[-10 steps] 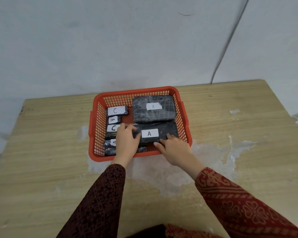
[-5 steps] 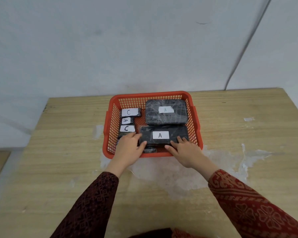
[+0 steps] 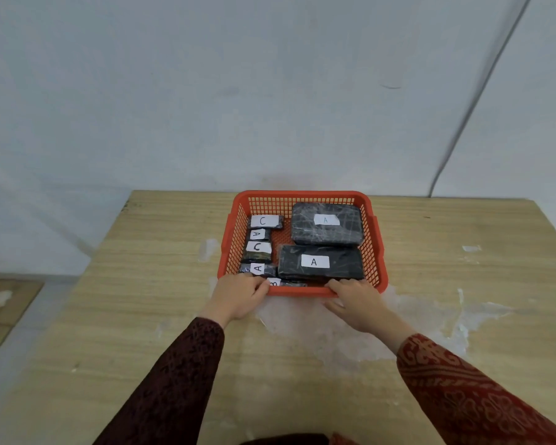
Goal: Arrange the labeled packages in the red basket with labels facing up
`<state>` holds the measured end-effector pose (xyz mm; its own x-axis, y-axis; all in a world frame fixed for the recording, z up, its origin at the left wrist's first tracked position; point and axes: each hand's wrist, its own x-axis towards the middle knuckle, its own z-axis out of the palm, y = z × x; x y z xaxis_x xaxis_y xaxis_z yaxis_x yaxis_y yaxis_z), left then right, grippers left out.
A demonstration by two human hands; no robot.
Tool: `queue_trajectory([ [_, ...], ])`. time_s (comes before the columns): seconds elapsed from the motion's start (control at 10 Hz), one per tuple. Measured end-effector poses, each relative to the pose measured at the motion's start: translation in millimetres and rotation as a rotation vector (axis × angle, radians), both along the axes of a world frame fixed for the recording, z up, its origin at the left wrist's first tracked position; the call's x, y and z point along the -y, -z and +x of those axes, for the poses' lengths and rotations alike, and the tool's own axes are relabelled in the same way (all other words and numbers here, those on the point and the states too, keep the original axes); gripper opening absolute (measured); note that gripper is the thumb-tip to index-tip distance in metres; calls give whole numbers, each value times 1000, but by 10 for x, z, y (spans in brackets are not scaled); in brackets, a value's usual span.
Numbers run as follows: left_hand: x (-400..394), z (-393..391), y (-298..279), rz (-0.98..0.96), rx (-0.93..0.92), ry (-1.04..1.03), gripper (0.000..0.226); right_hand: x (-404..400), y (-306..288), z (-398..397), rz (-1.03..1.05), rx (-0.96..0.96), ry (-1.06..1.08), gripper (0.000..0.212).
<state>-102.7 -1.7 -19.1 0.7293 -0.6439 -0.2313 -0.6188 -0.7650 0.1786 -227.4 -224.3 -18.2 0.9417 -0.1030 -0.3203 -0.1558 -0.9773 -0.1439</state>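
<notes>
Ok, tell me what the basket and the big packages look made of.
Red basket: looks like moulded plastic, with uniform colour and open grid walls. Two large packages: black, glossy, wrinkled wrap, probably plastic film, contents hidden; their white labels look like paper.

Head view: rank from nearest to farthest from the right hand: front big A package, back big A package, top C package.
From the right hand at the basket's near rim:
1. Front big A package, just beyond the fingertips, basket's near right.
2. Back big A package, far right, behind the first.
3. Top C package, far left corner.
</notes>
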Motion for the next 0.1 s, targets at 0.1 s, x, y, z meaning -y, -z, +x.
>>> queue_trajectory([
  [0.1,3,68,-9,16,-26,8,50,29,7,8,18,27,-9,40],
])
